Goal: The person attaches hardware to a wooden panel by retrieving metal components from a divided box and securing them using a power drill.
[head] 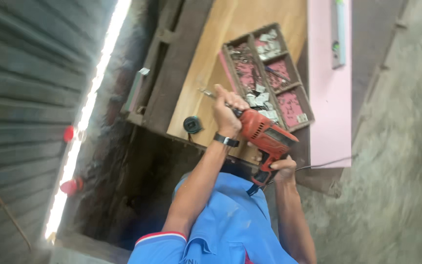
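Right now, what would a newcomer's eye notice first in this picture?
The red power drill at the centre, gripped by the left hand at its front and the right hand at its handle. Just behind it, a wooden compartment tray of small fittings lies on a plywood board, beside a pink panel.

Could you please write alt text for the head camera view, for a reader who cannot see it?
A person in a blue shirt grips a red power drill, left hand around its front, right hand on the handle. It is held over a wooden board bearing a divided tray of small hardware and a round black tape measure. A pink panel lies alongside.
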